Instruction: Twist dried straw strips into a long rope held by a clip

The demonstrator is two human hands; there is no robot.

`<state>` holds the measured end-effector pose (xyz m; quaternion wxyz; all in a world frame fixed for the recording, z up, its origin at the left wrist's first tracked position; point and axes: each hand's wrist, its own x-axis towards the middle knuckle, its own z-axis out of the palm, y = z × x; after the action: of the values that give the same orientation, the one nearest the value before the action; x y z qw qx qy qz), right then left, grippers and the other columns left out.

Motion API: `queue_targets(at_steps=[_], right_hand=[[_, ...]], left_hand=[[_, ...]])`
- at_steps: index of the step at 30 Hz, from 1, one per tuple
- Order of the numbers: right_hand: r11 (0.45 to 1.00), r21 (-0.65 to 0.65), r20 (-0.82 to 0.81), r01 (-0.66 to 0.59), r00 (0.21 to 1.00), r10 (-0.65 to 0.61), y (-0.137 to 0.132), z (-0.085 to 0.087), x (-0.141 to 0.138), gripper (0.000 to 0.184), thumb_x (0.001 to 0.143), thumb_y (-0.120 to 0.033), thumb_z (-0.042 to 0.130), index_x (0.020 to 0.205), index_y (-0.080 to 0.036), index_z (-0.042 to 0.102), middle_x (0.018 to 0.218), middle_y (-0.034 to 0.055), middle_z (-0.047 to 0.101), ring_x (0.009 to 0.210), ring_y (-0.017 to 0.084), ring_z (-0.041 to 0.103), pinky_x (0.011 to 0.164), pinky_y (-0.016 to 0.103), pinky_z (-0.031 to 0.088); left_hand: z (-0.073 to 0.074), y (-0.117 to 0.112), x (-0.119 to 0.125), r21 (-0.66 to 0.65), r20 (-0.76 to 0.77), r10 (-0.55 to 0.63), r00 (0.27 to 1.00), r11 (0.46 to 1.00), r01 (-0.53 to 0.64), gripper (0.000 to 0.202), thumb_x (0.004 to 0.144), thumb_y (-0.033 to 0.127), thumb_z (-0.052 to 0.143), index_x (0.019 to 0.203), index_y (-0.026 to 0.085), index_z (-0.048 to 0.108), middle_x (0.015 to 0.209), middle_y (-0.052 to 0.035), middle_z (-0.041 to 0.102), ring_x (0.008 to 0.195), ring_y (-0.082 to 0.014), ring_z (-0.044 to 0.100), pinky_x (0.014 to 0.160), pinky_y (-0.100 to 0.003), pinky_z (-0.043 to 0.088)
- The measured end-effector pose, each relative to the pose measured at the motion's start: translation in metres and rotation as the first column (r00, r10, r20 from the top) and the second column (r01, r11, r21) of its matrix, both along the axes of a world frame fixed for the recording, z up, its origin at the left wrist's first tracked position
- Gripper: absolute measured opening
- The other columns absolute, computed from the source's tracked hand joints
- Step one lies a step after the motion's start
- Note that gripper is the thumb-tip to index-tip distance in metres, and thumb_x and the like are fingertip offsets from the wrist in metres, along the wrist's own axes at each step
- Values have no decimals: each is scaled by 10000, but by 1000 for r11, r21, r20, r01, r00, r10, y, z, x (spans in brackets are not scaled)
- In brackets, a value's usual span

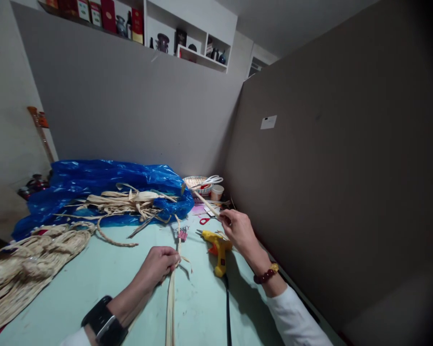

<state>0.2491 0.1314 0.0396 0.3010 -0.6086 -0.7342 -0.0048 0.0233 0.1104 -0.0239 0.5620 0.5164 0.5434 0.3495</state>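
My left hand [161, 263] is closed on a braid of pale corn-husk strips [171, 298] that lies along the light green table [94, 274] towards me. A pink binder clip [182, 234] sits on the strips just beyond that hand. My right hand [238, 228] is raised above the table and pinches one long husk strip [205, 202] that slants up to the left. A yellow glue gun [218, 250] lies between the two hands, with its black cord [227, 307] running towards me.
A blue plastic bag [94, 185] with loose husks [130, 202] lies at the back. Woven husk pieces [25, 269] rest at the left. Scissors [211, 181] lie on a bowl beside a small cup [217, 192]. Grey partitions close the back and right.
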Motion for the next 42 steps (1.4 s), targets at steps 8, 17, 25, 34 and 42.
queue_targets(at_steps=[8, 17, 25, 34, 42], right_hand=[[744, -311, -731, -591, 649, 210, -14, -16, -19, 177, 752, -318, 590, 766, -147, 548, 645, -19, 518, 551, 89, 437, 532, 201, 334], [810, -430, -376, -398, 895, 240, -18, -39, -42, 81, 733, -215, 563, 727, -145, 604, 654, -2, 599, 610, 103, 496, 551, 202, 321], [846, -424, -220, -323, 943, 250, -27, -38, -54, 126, 770, -207, 520, 741, -146, 626, 651, 13, 617, 604, 115, 495, 551, 224, 305], [873, -388, -240, -294, 947, 213, -31, -41, -64, 188, 814, -288, 524, 713, -151, 603, 641, 5, 581, 609, 114, 464, 542, 225, 276], [854, -429, -455, -296, 887, 78, -24, -49, -69, 76, 729, -214, 589, 746, -144, 611, 665, 3, 601, 631, 121, 523, 557, 211, 330]], left_hand=[[3, -2, 2, 40, -5, 39, 999, 998, -39, 268, 568, 387, 640, 593, 124, 594, 398, 84, 358, 367, -30, 231, 403, -209, 105], [2, 5, -7, -68, 274, -10, 962, 997, 30, 337, 558, 332, 750, 758, 82, 646, 579, 21, 524, 401, 5, 175, 431, -215, 34], [0, 7, -7, -98, 263, -29, 964, 994, 56, 263, 576, 297, 753, 697, 105, 621, 557, 28, 497, 418, -19, 267, 417, -202, 83], [2, 6, -6, -90, 252, -62, 966, 992, 87, 299, 579, 323, 761, 701, 106, 594, 480, 74, 413, 392, -7, 233, 405, -193, 67], [-1, 8, -4, -81, 341, -52, 939, 993, 85, 329, 559, 307, 784, 678, 125, 537, 480, 113, 340, 386, 12, 190, 399, -182, 51]])
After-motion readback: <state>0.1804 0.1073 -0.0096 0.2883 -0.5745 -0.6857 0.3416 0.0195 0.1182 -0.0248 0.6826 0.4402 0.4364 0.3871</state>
